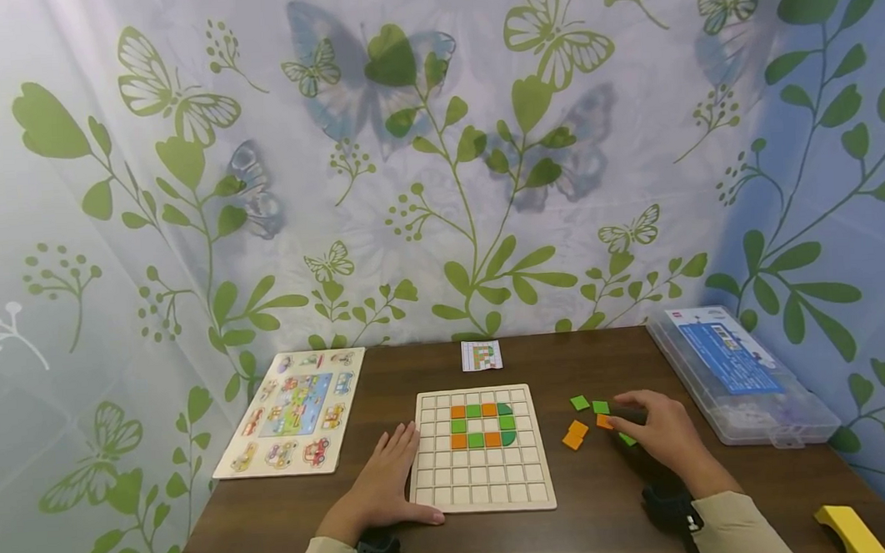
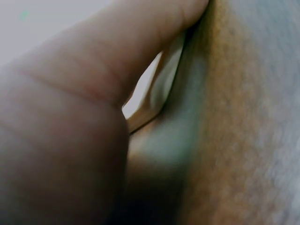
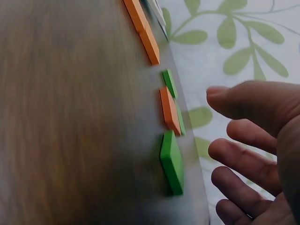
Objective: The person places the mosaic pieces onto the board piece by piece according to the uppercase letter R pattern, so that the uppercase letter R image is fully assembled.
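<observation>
A pale wooden grid board (image 1: pixel 490 477) lies on the table with orange, green and dark green tiles (image 1: pixel 476 438) set in a ring in its upper half. My left hand (image 1: pixel 384 484) rests against the board's left edge, fingers straight and thumb at the lower corner. Over the loose tiles on the right, my right hand (image 1: pixel 664 432) hovers with thumb and fingers apart, holding nothing. Beneath and beside it are an orange tile (image 3: pixel 169 111), a green tile (image 3: pixel 172 161) and another green tile (image 1: pixel 580 403). Two orange tiles (image 1: pixel 573 441) touch each other further left.
Behind the board lies a small pattern card (image 1: pixel 481 355). A vehicle picture puzzle (image 1: pixel 292 414) is at the left. The clear plastic case (image 1: pixel 744 378) stands at the right, and a yellow object (image 1: pixel 850 529) lies at the front right. A patterned curtain (image 1: pixel 438 185) hangs behind.
</observation>
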Available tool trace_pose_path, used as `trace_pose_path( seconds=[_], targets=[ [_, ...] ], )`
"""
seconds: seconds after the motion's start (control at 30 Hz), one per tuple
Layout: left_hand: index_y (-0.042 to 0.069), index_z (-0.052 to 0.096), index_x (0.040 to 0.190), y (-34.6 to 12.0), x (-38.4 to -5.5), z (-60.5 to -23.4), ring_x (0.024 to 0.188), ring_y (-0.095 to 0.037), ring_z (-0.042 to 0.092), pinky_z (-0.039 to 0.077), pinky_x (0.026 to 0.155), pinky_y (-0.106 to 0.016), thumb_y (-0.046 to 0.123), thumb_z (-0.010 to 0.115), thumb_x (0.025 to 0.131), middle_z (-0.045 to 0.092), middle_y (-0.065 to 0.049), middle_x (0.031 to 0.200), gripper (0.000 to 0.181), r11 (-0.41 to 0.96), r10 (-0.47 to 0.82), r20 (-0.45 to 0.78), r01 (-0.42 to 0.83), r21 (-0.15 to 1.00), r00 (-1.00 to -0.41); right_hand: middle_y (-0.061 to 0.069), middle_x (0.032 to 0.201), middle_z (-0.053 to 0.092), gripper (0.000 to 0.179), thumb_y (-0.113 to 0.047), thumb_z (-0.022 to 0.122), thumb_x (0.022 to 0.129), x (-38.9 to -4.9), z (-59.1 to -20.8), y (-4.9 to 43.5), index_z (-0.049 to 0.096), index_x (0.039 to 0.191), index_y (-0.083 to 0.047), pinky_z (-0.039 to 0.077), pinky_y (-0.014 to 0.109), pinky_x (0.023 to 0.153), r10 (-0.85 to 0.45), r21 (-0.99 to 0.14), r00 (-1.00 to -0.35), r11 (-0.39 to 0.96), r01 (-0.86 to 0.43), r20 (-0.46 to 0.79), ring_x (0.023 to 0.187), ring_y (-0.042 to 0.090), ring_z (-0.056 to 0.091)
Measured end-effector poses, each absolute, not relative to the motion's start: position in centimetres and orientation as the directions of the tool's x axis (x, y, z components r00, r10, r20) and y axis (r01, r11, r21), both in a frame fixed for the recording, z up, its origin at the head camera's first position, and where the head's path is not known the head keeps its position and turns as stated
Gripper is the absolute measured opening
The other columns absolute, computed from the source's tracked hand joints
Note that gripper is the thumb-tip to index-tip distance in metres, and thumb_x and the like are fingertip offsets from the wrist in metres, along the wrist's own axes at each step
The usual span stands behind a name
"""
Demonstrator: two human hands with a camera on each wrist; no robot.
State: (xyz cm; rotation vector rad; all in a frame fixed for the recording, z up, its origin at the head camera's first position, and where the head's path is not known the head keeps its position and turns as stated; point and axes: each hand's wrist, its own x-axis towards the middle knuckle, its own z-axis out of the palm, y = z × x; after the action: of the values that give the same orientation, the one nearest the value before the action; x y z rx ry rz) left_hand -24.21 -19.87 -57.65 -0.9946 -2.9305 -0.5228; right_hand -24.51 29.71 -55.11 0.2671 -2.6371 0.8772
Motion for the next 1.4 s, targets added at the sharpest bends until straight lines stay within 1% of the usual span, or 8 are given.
trace_pose_path(
  seconds=[0.13,0.43,0.57,0.73,0.93,1.2,1.4],
  targets=[
    [-0.006,0.025,0.164,-19.9,-24.1,-57.5,0.157,-0.040,0.015,0.012,0.123,-0.061,0.089,0.069,0.073,0.019,-0.023,0.170,0.139,0.742,0.592,0.112,0.594,0.312,-0.798,0.022,0.117,0.072,0.044,-0.025,0.091,0.086,-24.3,-55.3,30.4,0.076,0.117,0.002,0.049,0.068,0.094,-0.061,-0.549,-0.936,0.796,-0.256,0.347,0.111,0.048,0.064],
    [-0.007,0.024,0.164,-19.9,-24.3,-57.6,0.157,-0.039,0.015,0.015,0.123,-0.062,0.089,0.069,0.074,0.019,-0.023,0.171,0.139,0.737,0.594,0.128,0.601,0.309,-0.794,0.021,0.119,0.072,0.049,-0.032,0.092,0.085,-24.1,-55.5,30.6,0.077,0.118,0.000,0.050,0.067,0.093,-0.073,-0.551,-0.938,0.793,-0.261,0.339,0.112,0.047,0.065],
    [-0.007,0.024,0.164,-19.9,-24.3,-57.6,0.158,-0.039,0.014,0.014,0.123,-0.061,0.090,0.069,0.073,0.018,-0.024,0.171,0.140,0.737,0.597,0.128,0.604,0.302,-0.792,0.021,0.119,0.071,0.051,-0.034,0.092,0.084,-24.0,-55.7,30.5,0.077,0.119,0.000,0.051,0.066,0.092,-0.067,-0.556,-0.941,0.792,-0.253,0.332,0.112,0.047,0.065],
    [-0.006,0.024,0.164,-19.9,-24.3,-57.5,0.157,-0.039,0.015,0.014,0.123,-0.061,0.089,0.070,0.073,0.018,-0.023,0.171,0.139,0.739,0.596,0.123,0.601,0.305,-0.794,0.016,0.114,0.074,0.049,-0.032,0.093,0.083,-24.2,-56.0,30.5,0.077,0.117,0.000,0.053,0.063,0.091,-0.072,-0.555,-0.933,0.786,-0.271,0.353,0.106,0.042,0.068],
    [-0.006,0.024,0.164,-19.8,-24.2,-57.3,0.157,-0.041,0.015,0.013,0.123,-0.062,0.087,0.071,0.074,0.018,-0.024,0.170,0.138,0.736,0.598,0.109,0.598,0.316,-0.794,0.012,0.109,0.075,0.046,-0.029,0.093,0.083,-24.1,-56.2,30.6,0.077,0.116,-0.001,0.056,0.059,0.088,-0.077,-0.570,-0.946,0.781,-0.254,0.316,0.098,0.033,0.071],
    [-0.006,0.023,0.165,-19.8,-23.9,-57.4,0.157,-0.040,0.013,0.012,0.123,-0.061,0.087,0.071,0.075,0.017,-0.024,0.171,0.138,0.738,0.594,0.095,0.588,0.331,-0.799,0.009,0.106,0.075,0.043,-0.025,0.094,0.082,-23.8,-56.5,30.5,0.077,0.114,-0.001,0.056,0.059,0.089,-0.083,-0.574,-0.951,0.781,-0.247,0.297,0.096,0.030,0.072],
    [-0.007,0.023,0.164,-19.8,-24.0,-57.5,0.157,-0.040,0.014,0.013,0.123,-0.062,0.087,0.070,0.075,0.017,-0.025,0.171,0.138,0.742,0.592,0.099,0.589,0.320,-0.800,0.005,0.101,0.075,0.036,-0.017,0.094,0.082,-23.8,-56.4,30.3,0.078,0.110,-0.002,0.057,0.058,0.087,-0.083,-0.576,-0.948,0.777,-0.254,0.306,0.092,0.028,0.071]
  ],
)
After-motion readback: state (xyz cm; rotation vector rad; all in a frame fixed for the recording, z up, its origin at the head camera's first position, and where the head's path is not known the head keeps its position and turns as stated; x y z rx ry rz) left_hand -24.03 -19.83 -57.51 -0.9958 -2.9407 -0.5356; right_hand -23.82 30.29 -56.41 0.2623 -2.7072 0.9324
